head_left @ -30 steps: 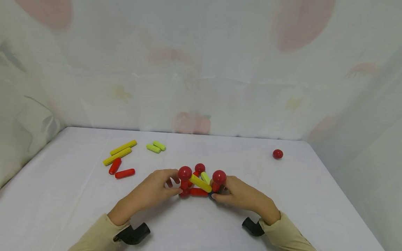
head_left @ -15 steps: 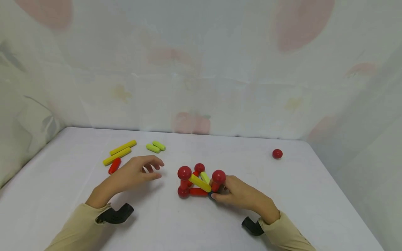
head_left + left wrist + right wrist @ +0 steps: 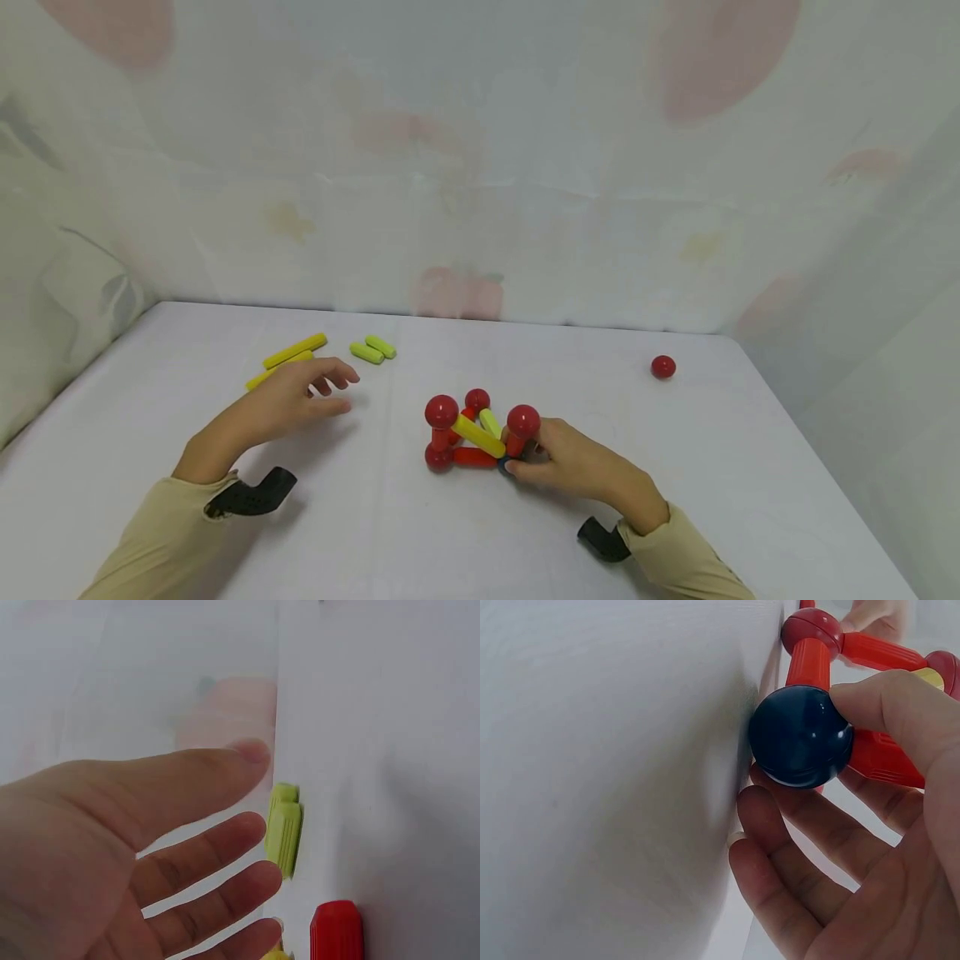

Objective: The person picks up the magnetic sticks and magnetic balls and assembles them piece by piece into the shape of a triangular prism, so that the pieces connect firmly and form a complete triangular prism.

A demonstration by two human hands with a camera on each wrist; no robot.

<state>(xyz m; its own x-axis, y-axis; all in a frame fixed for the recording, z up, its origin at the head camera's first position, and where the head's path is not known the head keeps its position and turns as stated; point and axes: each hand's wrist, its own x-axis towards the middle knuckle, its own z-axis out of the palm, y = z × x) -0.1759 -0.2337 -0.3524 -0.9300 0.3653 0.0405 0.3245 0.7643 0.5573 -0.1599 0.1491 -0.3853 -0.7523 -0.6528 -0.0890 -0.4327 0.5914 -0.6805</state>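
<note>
A magnetic stick-and-ball build stands mid-table, with red balls (image 3: 442,412), a red rod (image 3: 474,457), a yellow rod (image 3: 480,437) and a light green rod (image 3: 491,423). At its near right corner, my right hand (image 3: 581,462) holds the dark blue ball (image 3: 802,735) between thumb and fingers. My left hand (image 3: 285,404) hovers at the left, fingers apart and loosely bent, nothing in them. Below it in the left wrist view lies a loose red rod (image 3: 337,931); from the head the hand covers that area.
Two loose yellow rods (image 3: 295,351) lie at the back left, one partly behind the left hand. Beside them are two short light green rods (image 3: 367,353). A single red ball (image 3: 663,367) sits at the back right of the white table (image 3: 465,542).
My left hand has let go of the build's left side and moved left, over the loose red rods, which it now hides. The right hand and the build stay in place.
</note>
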